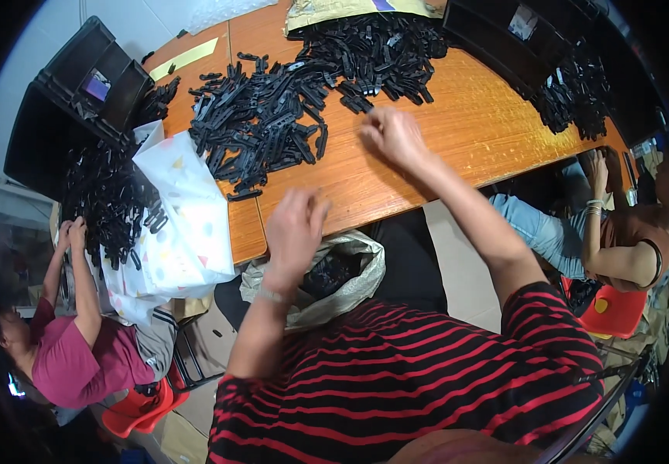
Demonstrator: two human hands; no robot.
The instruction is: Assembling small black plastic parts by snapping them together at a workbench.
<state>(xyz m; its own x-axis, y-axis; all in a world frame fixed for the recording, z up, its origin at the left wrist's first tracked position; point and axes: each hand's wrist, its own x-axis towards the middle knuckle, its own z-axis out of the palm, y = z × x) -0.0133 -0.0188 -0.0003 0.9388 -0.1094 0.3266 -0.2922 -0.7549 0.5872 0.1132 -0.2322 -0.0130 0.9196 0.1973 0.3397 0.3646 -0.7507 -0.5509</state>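
Observation:
My right hand [398, 139] is over the orange-brown wooden table [427, 155], beside the near edge of a big heap of small black plastic clips [373, 62]. Its fingers are bent together and blurred, and what they hold, if anything, is not clear. A second, looser spread of the same long black clips [265, 116] lies to the left. My left hand [296, 232] hangs at the table's front edge, above an open white woven sack [365, 271] on my lap. Motion smears its fingers, so its grip does not show. Dark contents are visible inside the sack.
At left, a person in a maroon shirt [71, 356] handles black clips on a white patterned plastic sheet [187, 201]. Black crates [71, 100] stand at both ends of the table. Another person [621, 240] sits at right. A yellowish bag [326, 14] lies behind the heap.

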